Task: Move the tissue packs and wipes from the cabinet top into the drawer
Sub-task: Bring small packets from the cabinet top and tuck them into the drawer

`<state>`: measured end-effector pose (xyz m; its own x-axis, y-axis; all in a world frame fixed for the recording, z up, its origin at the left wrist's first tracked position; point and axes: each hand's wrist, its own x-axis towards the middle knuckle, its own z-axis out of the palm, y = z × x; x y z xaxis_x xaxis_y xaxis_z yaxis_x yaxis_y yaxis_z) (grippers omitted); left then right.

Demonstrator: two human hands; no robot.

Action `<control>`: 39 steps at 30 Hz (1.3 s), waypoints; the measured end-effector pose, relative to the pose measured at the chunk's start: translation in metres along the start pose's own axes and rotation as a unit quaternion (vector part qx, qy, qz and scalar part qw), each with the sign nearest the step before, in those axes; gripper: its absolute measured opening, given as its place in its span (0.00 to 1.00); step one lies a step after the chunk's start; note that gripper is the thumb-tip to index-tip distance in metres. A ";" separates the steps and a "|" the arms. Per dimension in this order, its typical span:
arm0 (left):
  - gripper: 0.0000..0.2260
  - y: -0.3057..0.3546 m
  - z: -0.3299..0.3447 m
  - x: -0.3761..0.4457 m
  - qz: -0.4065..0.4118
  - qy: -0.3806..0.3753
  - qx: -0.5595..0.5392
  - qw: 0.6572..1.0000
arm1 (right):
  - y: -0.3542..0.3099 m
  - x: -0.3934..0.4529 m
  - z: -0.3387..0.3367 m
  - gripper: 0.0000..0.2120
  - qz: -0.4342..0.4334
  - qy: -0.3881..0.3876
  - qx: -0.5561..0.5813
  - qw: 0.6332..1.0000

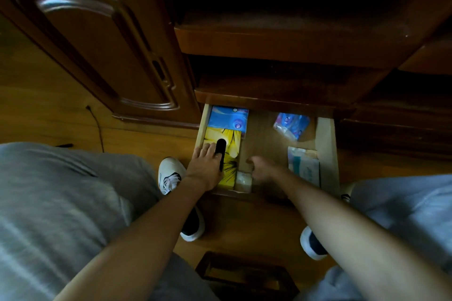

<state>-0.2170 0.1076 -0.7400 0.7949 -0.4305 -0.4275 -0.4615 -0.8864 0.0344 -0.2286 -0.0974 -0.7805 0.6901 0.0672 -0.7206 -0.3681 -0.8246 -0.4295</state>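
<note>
Grey trouser legs [56, 202] and two bare forearms fill the near field, both reaching down into the open drawer [325, 144]. The left hand [208, 161] lies flat with straight fingers on the yellow pack [230, 144] at the drawer's 8 o'clock corner, pressing it rather than gripping; a dark oblong on top of that pack, just beside the fingers, is too dim to identify. The right hand [263, 166] hovers at 6 o'clock with fingers loosely curled, holding nothing that shows, just beside a small pale pack [244, 179] wedged against the front wall. A blue pack [228, 118] sits at 10 o'clock touching the yellow one, a crinkled blue-and-clear pack [292, 124] lies at 2 o'clock, and a white pack [304, 166] rests at 4 o'clock along the right wall. The cabinet top is lost in shadow, so whether anything remains up there cannot be told. The risk, as I judge it: the left column is tightly packed, and a push on the yellow pack could ride it over the blue one and snag the drawer on closing.
</note>
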 end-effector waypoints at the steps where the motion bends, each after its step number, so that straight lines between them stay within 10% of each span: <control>1: 0.27 0.003 -0.009 -0.001 0.000 0.010 -0.011 1.000 | -0.003 -0.005 -0.014 0.27 -0.001 0.021 0.013 1.000; 10: 0.16 0.035 -0.186 -0.034 0.024 0.300 -0.129 0.945 | -0.043 -0.164 -0.169 0.19 -0.160 0.269 0.104 0.944; 16: 0.10 0.060 -0.354 -0.074 0.181 0.595 -0.113 0.775 | -0.081 -0.304 -0.278 0.07 -0.318 0.550 0.075 0.769; 19: 0.11 0.072 -0.421 -0.068 0.183 0.598 -0.127 0.770 | -0.092 -0.337 -0.342 0.08 -0.252 0.692 -0.050 0.675; 23: 0.23 0.084 -0.465 -0.039 0.239 0.465 -0.086 0.848 | -0.093 -0.325 -0.389 0.19 -0.054 0.520 -0.114 0.845; 26: 0.38 0.085 -0.472 -0.013 0.265 0.299 -0.037 0.916 | -0.101 -0.297 -0.396 0.17 -0.109 0.415 -0.053 0.902; 29: 0.45 0.072 -0.466 0.013 0.219 0.232 -0.006 0.948 | -0.112 -0.274 -0.415 0.26 -0.209 0.355 0.127 0.902; 35: 0.50 0.050 -0.480 0.061 0.150 0.218 -0.072 0.962 | -0.118 -0.226 -0.490 0.27 -0.127 0.536 -0.031 0.834; 39: 0.54 0.052 -0.489 0.091 0.151 0.247 -0.085 0.953 | -0.110 -0.192 -0.531 0.33 0.007 0.478 -0.078 0.875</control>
<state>0.0240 -0.0612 -0.3357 0.7441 -0.6604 0.1006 -0.6611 -0.7063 0.2531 0.0106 -0.3178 -0.3059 0.9199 -0.3813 0.0912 -0.3417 -0.8938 -0.2905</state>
